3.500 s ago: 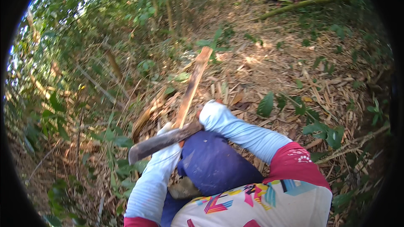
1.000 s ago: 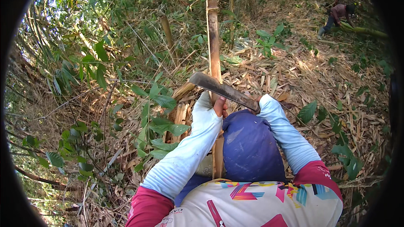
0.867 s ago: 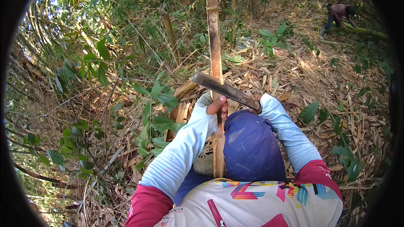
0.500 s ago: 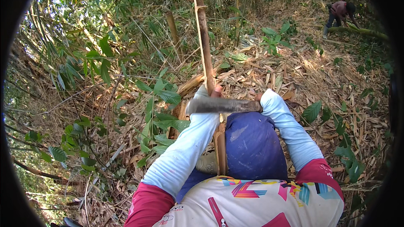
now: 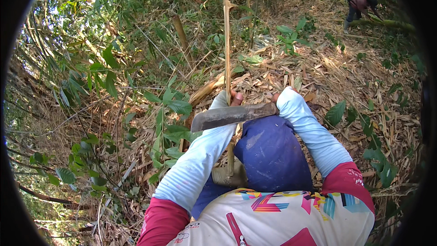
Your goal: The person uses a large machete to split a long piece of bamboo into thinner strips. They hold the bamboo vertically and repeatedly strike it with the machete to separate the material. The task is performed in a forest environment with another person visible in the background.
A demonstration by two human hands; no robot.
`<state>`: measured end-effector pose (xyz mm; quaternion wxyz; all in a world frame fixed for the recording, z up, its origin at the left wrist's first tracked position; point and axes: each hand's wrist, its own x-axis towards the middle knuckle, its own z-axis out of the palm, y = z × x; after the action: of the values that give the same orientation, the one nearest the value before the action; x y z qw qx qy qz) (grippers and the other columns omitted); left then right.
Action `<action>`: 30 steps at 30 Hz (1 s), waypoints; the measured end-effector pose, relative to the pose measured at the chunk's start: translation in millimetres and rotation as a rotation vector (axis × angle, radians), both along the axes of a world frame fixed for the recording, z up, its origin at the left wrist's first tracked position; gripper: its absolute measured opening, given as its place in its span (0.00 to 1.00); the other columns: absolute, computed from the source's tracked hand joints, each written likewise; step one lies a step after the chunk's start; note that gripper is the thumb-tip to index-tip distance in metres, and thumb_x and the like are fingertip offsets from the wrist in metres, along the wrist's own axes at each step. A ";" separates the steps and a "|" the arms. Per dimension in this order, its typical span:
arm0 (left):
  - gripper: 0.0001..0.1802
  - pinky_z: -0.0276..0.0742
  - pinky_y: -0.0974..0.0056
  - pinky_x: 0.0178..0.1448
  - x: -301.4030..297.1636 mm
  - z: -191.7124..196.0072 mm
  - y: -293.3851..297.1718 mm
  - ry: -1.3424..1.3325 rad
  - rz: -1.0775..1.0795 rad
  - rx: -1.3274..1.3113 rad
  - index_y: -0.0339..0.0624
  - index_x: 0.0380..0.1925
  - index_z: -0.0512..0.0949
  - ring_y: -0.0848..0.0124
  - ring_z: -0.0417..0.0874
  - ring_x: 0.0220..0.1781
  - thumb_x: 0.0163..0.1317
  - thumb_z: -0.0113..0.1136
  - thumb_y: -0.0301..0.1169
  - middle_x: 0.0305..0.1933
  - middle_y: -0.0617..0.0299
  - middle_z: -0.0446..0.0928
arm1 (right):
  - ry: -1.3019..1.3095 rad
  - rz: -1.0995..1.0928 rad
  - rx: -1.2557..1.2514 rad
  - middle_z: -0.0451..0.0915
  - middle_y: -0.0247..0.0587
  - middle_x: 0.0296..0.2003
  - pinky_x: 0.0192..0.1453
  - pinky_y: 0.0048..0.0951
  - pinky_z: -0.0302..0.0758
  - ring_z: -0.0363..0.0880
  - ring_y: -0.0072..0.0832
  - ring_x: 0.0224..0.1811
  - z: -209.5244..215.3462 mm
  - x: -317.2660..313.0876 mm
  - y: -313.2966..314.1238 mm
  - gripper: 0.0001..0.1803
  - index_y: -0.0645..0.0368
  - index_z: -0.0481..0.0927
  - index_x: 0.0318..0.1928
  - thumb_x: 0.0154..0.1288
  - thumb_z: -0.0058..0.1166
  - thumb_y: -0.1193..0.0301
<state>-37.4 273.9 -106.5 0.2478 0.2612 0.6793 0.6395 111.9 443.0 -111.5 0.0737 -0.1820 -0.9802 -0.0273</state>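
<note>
Upright in front of me stands a long split bamboo strip (image 5: 227, 41), its narrow edge toward me and its lower end beside my boot (image 5: 230, 176). My left hand (image 5: 236, 98) is closed around the strip at about its middle, thumb and fingertips showing. My right hand (image 5: 278, 94), mostly covered by its pale blue sleeve, grips a machete (image 5: 223, 117) by the handle end. The broad dark blade points left, crossing over my left forearm and in front of the strip. Whether the blade touches the strip I cannot tell.
My bent knee in blue trousers (image 5: 273, 148) is just below the blade. Leafy green plants (image 5: 177, 107) stand at the left, and dry bamboo leaves (image 5: 318, 79) cover the ground. A wooden stump (image 5: 180, 32) rises farther off. Another person (image 5: 359, 5) bends over a green stem at the far right.
The bamboo strip has turned edge-on, its top shifting right. The machete's blade has swung, its tip now lower and farther left. Both hands keep their hold.
</note>
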 end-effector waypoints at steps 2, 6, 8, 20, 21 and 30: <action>0.11 0.62 0.71 0.25 3.5 8.0 0.0 0.089 -0.027 0.022 0.43 0.34 0.73 0.80 0.68 0.23 0.68 0.59 0.39 0.20 0.71 0.69 | 0.090 0.061 0.128 0.80 0.40 0.24 0.33 0.40 0.75 0.82 0.40 0.28 -15.2 -2.3 6.8 0.09 0.48 0.80 0.35 0.50 0.54 0.65; 0.05 0.70 0.72 0.28 -3.3 26.9 5.8 -1.176 0.020 0.245 0.38 0.36 0.73 0.77 0.74 0.26 0.70 0.52 0.28 0.29 0.66 0.74 | 0.084 0.034 0.105 0.74 0.44 0.23 0.33 0.39 0.77 0.78 0.43 0.29 -18.1 -1.2 5.7 0.09 0.48 0.82 0.36 0.52 0.56 0.65; 0.06 0.77 0.73 0.31 -7.5 -3.1 11.0 -0.902 -0.158 0.145 0.35 0.40 0.74 0.75 0.77 0.28 0.70 0.47 0.25 0.32 0.63 0.75 | 0.113 0.062 0.102 0.74 0.44 0.22 0.33 0.39 0.76 0.77 0.43 0.29 -23.5 4.2 11.8 0.10 0.48 0.83 0.36 0.52 0.56 0.65; 0.16 0.84 0.67 0.40 -8.0 -64.9 13.9 -1.178 -0.630 0.534 0.38 0.52 0.70 0.69 0.82 0.39 0.73 0.46 0.37 0.41 0.57 0.79 | 0.084 0.046 -0.107 0.79 0.47 0.28 0.40 0.39 0.77 0.81 0.46 0.33 -7.9 -4.4 2.0 0.13 0.48 0.83 0.40 0.52 0.56 0.65; 0.15 0.83 0.67 0.35 -0.2 -43.9 15.8 -1.134 -0.527 0.392 0.37 0.51 0.70 0.68 0.82 0.34 0.73 0.44 0.36 0.39 0.57 0.78 | 0.029 0.032 -0.101 0.81 0.46 0.30 0.43 0.39 0.78 0.82 0.45 0.34 -3.9 -2.3 4.1 0.13 0.47 0.83 0.41 0.54 0.54 0.65; 0.13 0.77 0.70 0.25 -9.0 -46.4 16.4 -0.970 -0.641 0.326 0.36 0.49 0.70 0.71 0.80 0.26 0.71 0.48 0.31 0.35 0.57 0.78 | -0.103 0.022 -0.111 0.83 0.45 0.30 0.44 0.38 0.78 0.84 0.43 0.36 8.4 -12.7 -0.3 0.14 0.48 0.83 0.43 0.57 0.52 0.64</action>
<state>-46.3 290.2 -152.9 0.6664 0.1660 0.2694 0.6751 99.3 442.7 -103.1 0.0134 -0.1736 -0.9846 0.0183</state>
